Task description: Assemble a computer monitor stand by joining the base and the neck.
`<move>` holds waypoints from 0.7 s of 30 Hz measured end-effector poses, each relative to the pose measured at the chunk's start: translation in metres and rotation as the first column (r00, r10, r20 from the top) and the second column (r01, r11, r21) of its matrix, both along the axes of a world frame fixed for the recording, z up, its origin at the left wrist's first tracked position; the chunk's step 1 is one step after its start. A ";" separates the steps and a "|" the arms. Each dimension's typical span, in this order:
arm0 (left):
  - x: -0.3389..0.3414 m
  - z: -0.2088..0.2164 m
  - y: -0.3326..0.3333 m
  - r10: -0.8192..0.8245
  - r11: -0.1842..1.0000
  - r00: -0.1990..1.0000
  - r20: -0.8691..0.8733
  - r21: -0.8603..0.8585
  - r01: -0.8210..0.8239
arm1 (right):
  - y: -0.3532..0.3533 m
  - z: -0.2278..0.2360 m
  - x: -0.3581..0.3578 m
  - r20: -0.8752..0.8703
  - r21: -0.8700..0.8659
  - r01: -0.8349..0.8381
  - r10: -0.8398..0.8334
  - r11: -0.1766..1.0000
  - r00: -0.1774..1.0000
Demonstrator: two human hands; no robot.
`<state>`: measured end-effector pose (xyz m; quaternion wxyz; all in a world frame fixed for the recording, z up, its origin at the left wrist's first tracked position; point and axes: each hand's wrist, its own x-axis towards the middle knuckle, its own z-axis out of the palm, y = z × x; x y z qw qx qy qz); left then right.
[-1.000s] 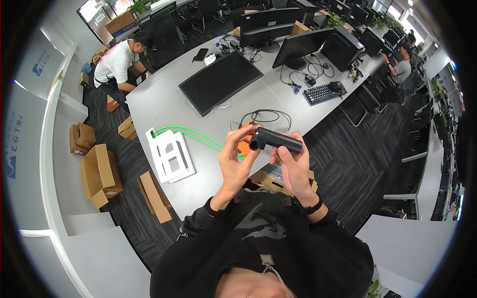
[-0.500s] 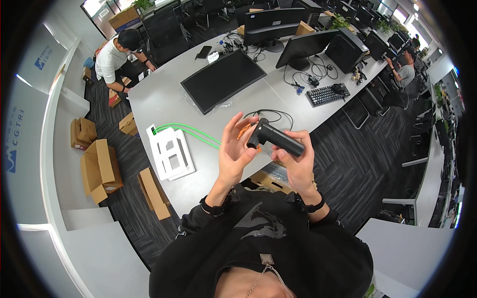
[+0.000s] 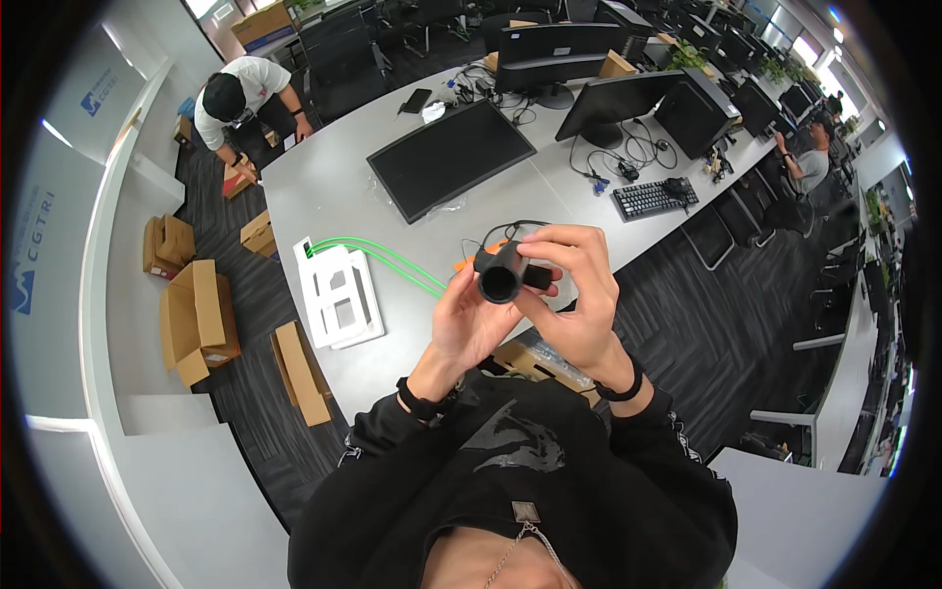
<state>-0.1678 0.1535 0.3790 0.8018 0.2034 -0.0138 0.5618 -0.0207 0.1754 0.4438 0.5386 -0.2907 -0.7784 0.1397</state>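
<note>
A black, roughly L-shaped device (image 3: 501, 283) with rounded cylindrical parts is held up in front of my chest, above the table's near edge. Its round, dark end faces me. My left hand (image 3: 465, 326) cradles it from the left and below, fingers partly hidden behind it. From the right, my right hand (image 3: 583, 294) grips it between thumb and fingers near the top. Behind my hands, an orange item (image 3: 469, 263) shows only in part, with a thin black cable beside it.
On the grey table (image 3: 319, 196) lie a flat black screen (image 3: 451, 157), a white frame-like piece (image 3: 339, 299), green cables (image 3: 378, 257) and a keyboard (image 3: 655, 198). Monitors stand farther back. Cardboard boxes (image 3: 201, 319) sit on the floor at left. A person (image 3: 235, 103) bends by the table's far-left corner.
The black device has turned from lying sideways to pointing its round end at me. My right hand has shifted up over it. The person at far left bends lower.
</note>
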 end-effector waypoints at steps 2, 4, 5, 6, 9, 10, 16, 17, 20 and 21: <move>-0.004 0.009 -0.005 0.050 0.999 0.997 -0.061 0.002 -0.050 | 0.000 0.003 -0.006 -0.100 0.006 -0.072 0.072 0.997 0.992; -0.010 0.018 -0.006 0.046 0.998 0.994 -0.099 0.035 -0.043 | -0.001 0.006 -0.009 -0.139 0.002 -0.120 0.119 0.993 0.983; -0.012 0.022 -0.008 0.030 0.998 0.990 -0.138 0.066 -0.021 | -0.002 0.007 -0.010 -0.188 0.022 -0.155 0.157 0.988 0.970; -0.012 0.026 -0.010 0.039 0.997 0.990 -0.136 0.066 -0.030 | -0.001 0.010 -0.009 -0.163 0.046 -0.158 0.163 0.986 0.973; -0.012 0.034 -0.013 0.077 0.992 0.990 -0.120 0.110 -0.064 | -0.003 0.016 -0.009 -0.171 0.061 -0.205 0.213 0.977 0.962; -0.012 0.035 -0.013 0.082 0.987 0.991 -0.106 0.150 -0.066 | -0.002 0.018 -0.010 -0.167 0.065 -0.213 0.221 0.975 0.961; -0.012 0.036 -0.013 0.024 0.975 0.999 -0.023 0.220 -0.019 | -0.002 0.022 -0.015 -0.197 0.115 -0.232 0.251 0.966 0.948; -0.011 0.035 -0.012 0.013 0.973 1.000 -0.016 0.230 -0.009 | -0.002 0.021 -0.015 -0.205 0.115 -0.242 0.261 0.963 0.943; -0.012 0.032 -0.016 0.001 0.983 1.000 -0.007 0.182 0.001 | -0.003 0.019 -0.015 -0.198 0.110 -0.253 0.270 0.961 0.942; -0.012 0.031 -0.017 0.013 0.985 1.000 -0.003 0.173 -0.012 | -0.003 0.018 -0.014 -0.195 0.114 -0.243 0.262 0.963 0.945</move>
